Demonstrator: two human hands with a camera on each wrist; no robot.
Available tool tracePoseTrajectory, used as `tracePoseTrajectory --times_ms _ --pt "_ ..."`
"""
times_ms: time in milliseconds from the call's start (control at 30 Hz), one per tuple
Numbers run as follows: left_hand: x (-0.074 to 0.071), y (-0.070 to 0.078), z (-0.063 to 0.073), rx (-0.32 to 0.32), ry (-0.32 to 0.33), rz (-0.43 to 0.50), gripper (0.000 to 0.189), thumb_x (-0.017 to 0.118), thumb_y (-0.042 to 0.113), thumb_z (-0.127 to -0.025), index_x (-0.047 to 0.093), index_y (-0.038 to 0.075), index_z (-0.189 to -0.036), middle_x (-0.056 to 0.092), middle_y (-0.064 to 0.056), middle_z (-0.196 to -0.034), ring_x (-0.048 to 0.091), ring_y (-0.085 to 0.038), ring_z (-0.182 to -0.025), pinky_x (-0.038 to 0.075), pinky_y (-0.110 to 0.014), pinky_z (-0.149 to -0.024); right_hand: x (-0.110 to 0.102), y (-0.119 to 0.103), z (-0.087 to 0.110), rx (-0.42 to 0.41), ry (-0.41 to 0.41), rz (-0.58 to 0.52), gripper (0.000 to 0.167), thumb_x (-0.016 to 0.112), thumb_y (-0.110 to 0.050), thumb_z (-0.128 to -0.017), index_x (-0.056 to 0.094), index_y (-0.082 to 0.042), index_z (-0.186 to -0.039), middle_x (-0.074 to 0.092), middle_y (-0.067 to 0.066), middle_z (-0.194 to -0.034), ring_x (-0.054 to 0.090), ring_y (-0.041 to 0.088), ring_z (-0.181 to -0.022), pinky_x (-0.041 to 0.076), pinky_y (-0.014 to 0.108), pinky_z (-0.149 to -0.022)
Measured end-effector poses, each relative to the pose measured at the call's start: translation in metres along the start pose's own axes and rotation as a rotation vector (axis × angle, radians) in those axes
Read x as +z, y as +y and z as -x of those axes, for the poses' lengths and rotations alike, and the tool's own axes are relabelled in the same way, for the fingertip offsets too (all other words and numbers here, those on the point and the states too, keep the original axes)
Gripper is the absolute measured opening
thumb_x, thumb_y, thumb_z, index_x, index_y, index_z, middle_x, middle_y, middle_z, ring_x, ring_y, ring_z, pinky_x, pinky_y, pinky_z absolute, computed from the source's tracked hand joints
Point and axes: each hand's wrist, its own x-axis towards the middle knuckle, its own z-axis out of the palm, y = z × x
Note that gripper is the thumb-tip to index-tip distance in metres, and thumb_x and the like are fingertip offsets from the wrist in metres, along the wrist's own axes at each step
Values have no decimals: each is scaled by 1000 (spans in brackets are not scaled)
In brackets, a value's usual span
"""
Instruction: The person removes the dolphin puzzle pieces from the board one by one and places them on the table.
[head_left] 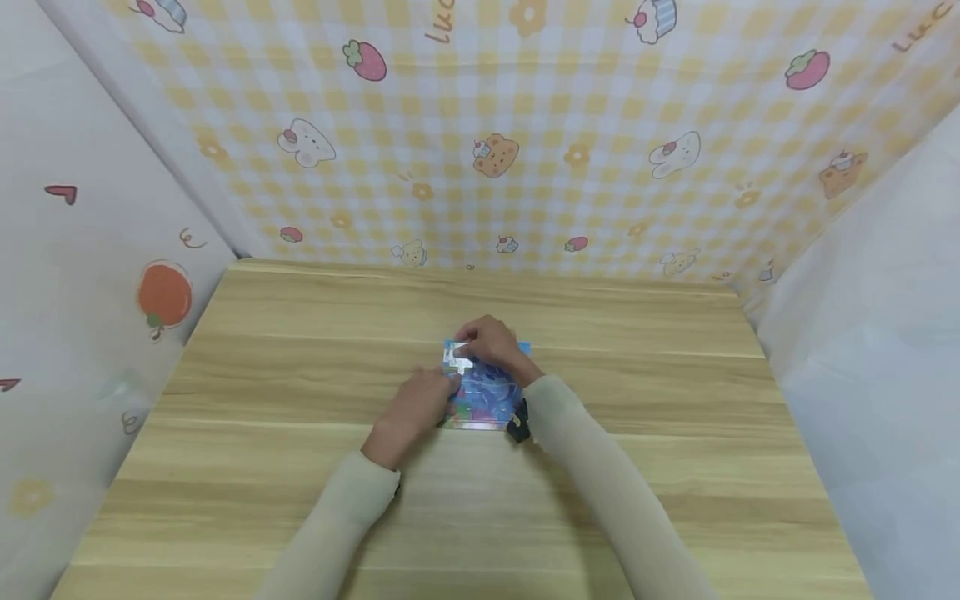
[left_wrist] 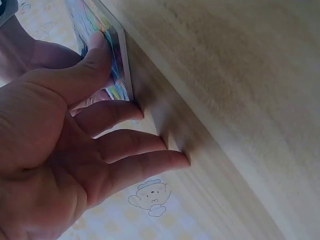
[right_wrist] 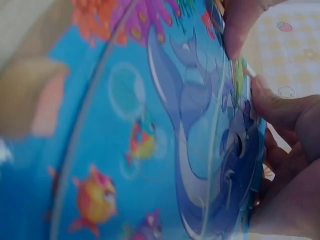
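A blue jigsaw puzzle (head_left: 487, 396) with dolphins, small fish and coral lies flat on the wooden table. My left hand (head_left: 423, 402) is at its left side; in the left wrist view the thumb (left_wrist: 100, 50) rests on the puzzle's edge while the other fingers reach straight down toward the tabletop. Over the puzzle's top left corner, my right hand (head_left: 491, 342) bends its fingers and pinches at a puzzle piece, mostly hidden by the fingers. The right thumb (right_wrist: 270, 100) touches the picture near its edge. Thin seams cross the dolphin picture (right_wrist: 195, 125).
The wooden table (head_left: 300, 333) stretches around the puzzle on all sides. Behind it hangs a yellow checked cloth (head_left: 540, 108) with cartoon prints, and white sheets (head_left: 90, 275) stand at both sides. A small black wrist camera (head_left: 517, 423) sits under the right sleeve.
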Motion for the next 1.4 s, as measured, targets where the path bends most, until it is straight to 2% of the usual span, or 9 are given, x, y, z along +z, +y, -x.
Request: tracePoseTrajectory --times_ms 167,367,500,700,767,900,1100,1233,1400 --pt "-2 1 1 -4 -14 4 40 74 15 -86 66 1 -123 64 -22 -126 60 -38 -119 38 -59 -109 2 2 -2 3 18 -14 13 78 -24 -83 80 -17 -93 76 -2 -97 63 17 -92 36 50 -101" --pt "-2 0 0 15 15 19 23 76 18 -83 69 5 -100 68 -13 -91 66 -32 -95 45 -56 -99 -9 0 -1 29 -105 -252 15 74 -11 -86 78 -4 -99 74 8 -103 65 20 -94 51 36 -91" --pt "-2 -3 1 31 32 25 23 75 20 -84 68 5 -99 67 -11 -88 67 -30 -91 47 -54 -97 -14 -1 -2 4 -155 -238 17 72 -16 -89 77 -6 -103 74 7 -108 65 20 -100 50 35 -95" --pt "-4 -1 -1 39 -10 7 55 71 12 -89 53 5 -141 67 -22 -112 62 -37 -113 42 -60 -104 -17 1 -5 12 -174 -242 18 67 -10 -92 76 -7 -107 72 9 -114 63 23 -107 50 36 -96" --pt "-6 6 -7 16 -42 -20 66 70 5 -89 44 9 -150 67 -22 -114 64 -37 -108 49 -58 -95 -17 2 -5 19 -176 -250 20 65 -6 -91 76 -6 -109 72 10 -115 63 25 -109 50 37 -97" --pt "-13 24 -22 -82 -118 -36 64 64 -3 -89 44 10 -149 66 -23 -119 65 -40 -103 55 -58 -81 -16 4 -5 27 -163 -254 20 66 -6 -91 76 -4 -109 73 11 -114 63 26 -110 49 37 -99" --pt "-15 38 -32 -251 -160 27 51 47 4 -101 45 19 -150 61 -20 -134 62 -42 -114 51 -64 -86 -17 4 -4 40 -198 -294 20 68 -7 -90 75 -3 -108 73 11 -111 64 23 -105 51 33 -94" --pt "-13 41 -33 -282 -160 39 46 41 8 -105 46 19 -149 60 -19 -135 59 -42 -119 47 -68 -91 -19 6 -6 67 -207 -345 20 67 -8 -91 75 -5 -110 72 8 -114 61 22 -111 46 35 -103" --pt "-13 41 -33 -266 -191 -7 52 47 5 -102 40 17 -152 56 -21 -140 56 -46 -122 46 -69 -92 -21 9 -8 58 -215 -372 22 65 -8 -93 74 -5 -112 71 8 -117 60 24 -117 40 40 -111"
